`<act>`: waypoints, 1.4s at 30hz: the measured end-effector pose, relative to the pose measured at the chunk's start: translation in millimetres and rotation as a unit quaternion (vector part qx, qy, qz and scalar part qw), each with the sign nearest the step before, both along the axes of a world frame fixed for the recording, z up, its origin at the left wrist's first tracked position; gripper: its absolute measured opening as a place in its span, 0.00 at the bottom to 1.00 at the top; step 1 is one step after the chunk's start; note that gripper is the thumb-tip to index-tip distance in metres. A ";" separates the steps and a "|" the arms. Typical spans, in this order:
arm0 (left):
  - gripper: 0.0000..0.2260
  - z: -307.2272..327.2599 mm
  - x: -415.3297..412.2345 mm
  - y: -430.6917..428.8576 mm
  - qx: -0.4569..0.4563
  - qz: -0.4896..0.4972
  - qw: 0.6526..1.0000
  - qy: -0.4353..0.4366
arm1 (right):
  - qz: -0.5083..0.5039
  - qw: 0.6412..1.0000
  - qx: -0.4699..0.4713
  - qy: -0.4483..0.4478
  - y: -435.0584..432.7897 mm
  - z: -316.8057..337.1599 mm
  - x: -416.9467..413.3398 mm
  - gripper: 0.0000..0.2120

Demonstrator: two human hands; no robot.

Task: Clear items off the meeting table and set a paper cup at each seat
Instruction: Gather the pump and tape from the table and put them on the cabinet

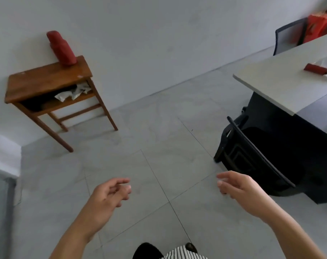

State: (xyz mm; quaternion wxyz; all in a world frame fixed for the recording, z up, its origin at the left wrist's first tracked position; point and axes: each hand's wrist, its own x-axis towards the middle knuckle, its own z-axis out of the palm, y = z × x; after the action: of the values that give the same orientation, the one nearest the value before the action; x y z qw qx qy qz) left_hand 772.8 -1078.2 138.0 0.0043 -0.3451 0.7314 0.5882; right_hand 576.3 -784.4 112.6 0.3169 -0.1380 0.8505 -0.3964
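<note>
Closest in, the left grip [106,197] and the right grip [241,191] hang over the grey tiled floor [159,128]. Both hold nothing, with the fingers loosely curled and spread apart. Below them at the bottom edge show a striped garment [183,254] and a dark shoe [190,246].

The meeting desk [271,79] stands at the right, well apart from both grips, with its pale top running off the right edge. On it, near that edge, lies a flat red item [315,69] with a dark strand trailing from its far end; it is too blurred to name. Just beyond it lies something clear and glossy, which I cannot make out.

A black chair [252,146] is pushed in at the near end of the desk, its back towards the right grip. At the far end stands a second chair with a mesh back [289,34], and behind that an orange-red bag [317,25] by the wall.

Across the floor to the left, a small wooden side desk [46,81] stands against the white wall. A red cylindrical flask [62,48] stands on its far corner, and crumpled papers [73,92] lie on the shelf under its top.
</note>
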 end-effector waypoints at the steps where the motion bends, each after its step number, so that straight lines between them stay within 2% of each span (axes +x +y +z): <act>1: 0.18 0.4 -16.0 -12.6 0.005 0.008 1.000 0.003 | 0.005 1.000 -0.007 0.002 -15.8 2.7 -20.2 0.08; 3: 0.21 -6.6 -46.5 -40.1 0.009 0.022 1.000 -0.008 | 0.010 1.000 -0.012 -0.002 -46.1 5.3 -58.0 0.08; 8: 0.19 -38.2 -137.9 -121.3 0.004 0.023 0.999 -0.041 | 0.011 1.000 0.017 0.001 -114.5 -13.0 -149.3 0.10; 11: 0.14 -46.2 -207.5 -181.1 -0.007 -0.003 0.999 -0.037 | -0.021 0.999 0.035 0.005 -152.9 -21.5 -203.8 0.11; 14: 0.04 -35.4 -285.0 -234.1 -0.026 -0.040 0.998 -0.027 | -0.047 0.998 0.038 0.001 -192.2 -8.9 -248.6 0.10; 17: 0.04 -19.8 -370.8 -275.0 -0.041 -0.084 0.995 -0.024 | -0.078 0.997 0.017 0.000 -221.1 7.7 -294.1 0.09; 21: 0.06 -13.3 -483.2 -298.4 -0.045 -0.146 0.988 -0.003 | -0.142 0.990 0.008 -0.009 -235.4 8.3 -357.7 0.09; 22: 0.04 -17.2 -509.2 -300.5 -0.045 -0.158 0.986 -0.003 | -0.153 0.988 0.014 -0.016 -236.6 4.9 -374.5 0.10; 27: 0.05 -42.9 -631.6 -308.9 -0.038 -0.249 0.967 -0.042 | -0.192 0.980 0.035 -0.029 -243.4 -18.2 -477.8 0.11; 30: 0.11 -38.0 -704.1 -320.9 -0.051 -0.290 0.952 -0.078 | -0.199 0.979 0.047 -0.028 -254.1 -24.2 -554.9 0.13; 33: 0.22 -16.2 -778.4 -336.4 -0.060 -0.277 0.955 -0.082 | -0.185 0.981 0.049 -0.024 -278.4 -21.1 -636.1 0.14; 34: 0.22 -13.9 -802.4 -343.5 -0.065 -0.260 0.961 -0.072 | -0.175 0.983 0.048 -0.024 -285.9 -19.0 -664.1 0.13; 38: 0.05 -12.5 -884.4 -355.2 -0.059 -0.206 0.976 -0.029 | -0.131 0.990 0.047 0.001 -309.5 0.1 -762.4 0.12; 40: 0.05 -19.9 -924.6 -358.9 -0.031 -0.216 0.975 -0.043 | -0.147 0.988 0.040 0.015 -315.4 2.6 -806.8 0.13; 42: 0.13 -25.6 -956.5 -363.3 -0.022 -0.243 0.967 -0.070 | -0.159 0.986 0.047 0.017 -317.5 1.6 -835.8 0.12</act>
State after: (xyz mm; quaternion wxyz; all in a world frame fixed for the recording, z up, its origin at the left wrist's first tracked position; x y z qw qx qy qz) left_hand -183.7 -1441.5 112.4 0.1904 -0.1973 0.8037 0.5281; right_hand -259.6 -1101.9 114.2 0.2410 0.0076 0.8848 -0.3987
